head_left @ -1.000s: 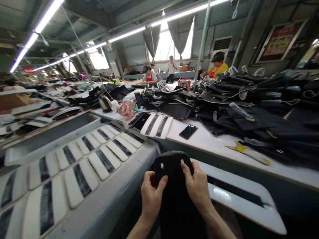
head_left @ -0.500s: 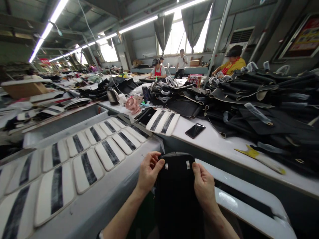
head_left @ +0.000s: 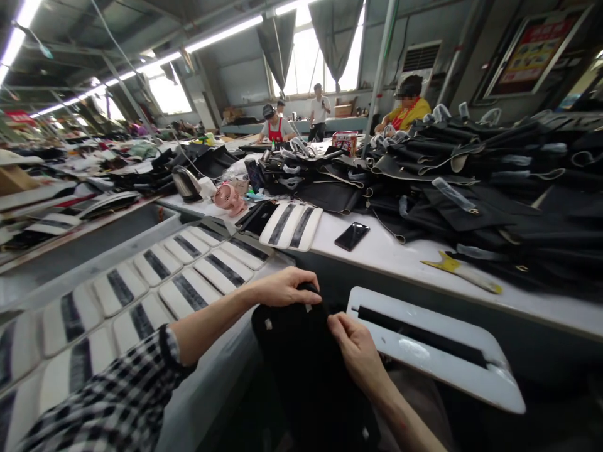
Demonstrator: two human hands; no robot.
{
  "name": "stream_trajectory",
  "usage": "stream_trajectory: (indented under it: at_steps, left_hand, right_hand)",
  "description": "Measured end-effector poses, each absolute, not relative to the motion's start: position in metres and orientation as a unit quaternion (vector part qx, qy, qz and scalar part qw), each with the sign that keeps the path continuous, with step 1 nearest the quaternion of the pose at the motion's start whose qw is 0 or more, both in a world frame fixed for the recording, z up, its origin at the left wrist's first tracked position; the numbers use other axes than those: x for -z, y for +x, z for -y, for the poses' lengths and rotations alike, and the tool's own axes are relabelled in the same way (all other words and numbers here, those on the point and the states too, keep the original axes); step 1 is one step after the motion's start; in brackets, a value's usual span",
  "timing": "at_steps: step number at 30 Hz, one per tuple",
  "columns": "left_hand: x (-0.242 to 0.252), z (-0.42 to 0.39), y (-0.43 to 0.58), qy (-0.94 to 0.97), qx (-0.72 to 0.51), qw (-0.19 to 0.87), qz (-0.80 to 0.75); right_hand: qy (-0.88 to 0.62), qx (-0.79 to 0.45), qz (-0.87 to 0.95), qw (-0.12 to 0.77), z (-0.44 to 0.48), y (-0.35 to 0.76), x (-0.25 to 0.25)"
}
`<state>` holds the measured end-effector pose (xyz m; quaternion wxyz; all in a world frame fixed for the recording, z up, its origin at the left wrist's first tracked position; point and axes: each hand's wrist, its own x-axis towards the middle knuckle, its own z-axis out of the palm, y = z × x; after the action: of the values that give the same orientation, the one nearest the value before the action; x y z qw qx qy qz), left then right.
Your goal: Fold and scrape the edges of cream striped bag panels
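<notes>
A black fabric-like panel (head_left: 301, 364) with rounded corners and small white tabs hangs in front of me. Over its top edge, near the right corner, my left hand (head_left: 289, 287) is closed, thumb in front. Lower on the right edge, my right hand (head_left: 351, 336) pinches the panel between thumb and fingers. The panel's lower part fades into dark shadow. To the left lie rows of white panels (head_left: 188, 292), each with a dark stripe. A white board with a long dark slot (head_left: 424, 342) is at the right, apart from my right hand.
Across from me a white worktable (head_left: 325, 248) bears a phone (head_left: 352, 236), yellow-handled scissors (head_left: 461, 271), a pink fan (head_left: 229, 198), a kettle (head_left: 186, 183) and heaped black leather-like pieces (head_left: 494, 188). Several people are farther back, one in a yellow top (head_left: 412, 113).
My left hand has moved from the panel's top left corner across to its top right. My right hand has slid lower on the edge, and the panel has turned. The view has swung right.
</notes>
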<state>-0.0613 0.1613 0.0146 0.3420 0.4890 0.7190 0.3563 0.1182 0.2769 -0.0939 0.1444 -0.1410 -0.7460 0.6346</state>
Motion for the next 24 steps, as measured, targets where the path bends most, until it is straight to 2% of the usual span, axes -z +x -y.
stream_trajectory:
  at_steps: [2, 4, 8, 12, 16, 20, 24]
  left_hand:
    - [-0.020, -0.133, -0.063, 0.426, -0.399, 0.307, -0.752]
    - [-0.028, -0.096, -0.061, 0.338, -0.443, 0.266, -0.787]
    - [-0.030, -0.026, -0.036, 0.133, -0.557, 0.168, -0.802]
    - [-0.005, 0.008, 0.012, 0.018, -0.605, 0.139, -0.784]
    - [0.031, -0.002, 0.056, 0.101, -0.574, 0.170, -0.795]
    - [0.055, -0.030, 0.057, 0.194, -0.510, 0.073, -0.835]
    - [0.059, -0.054, 0.032, 0.208, -0.485, -0.011, -0.849]
  right_hand:
    - [-0.159, -0.628, 0.757, 0.090, -0.282, 0.144, 0.112]
    - [-0.212, -0.657, 0.718, 0.086, -0.283, 0.171, 0.131]
    - [-0.325, -0.822, 0.461, 0.078, -0.267, 0.194, 0.147]
    - [-0.287, -0.906, 0.303, 0.069, -0.252, 0.167, 0.131]
    - [-0.262, -0.890, 0.368, 0.057, -0.250, 0.130, 0.117]
    - [-0.230, -0.839, 0.485, 0.093, -0.239, 0.111, 0.113]
    - [-0.216, -0.774, 0.581, 0.130, -0.231, 0.107, 0.109]
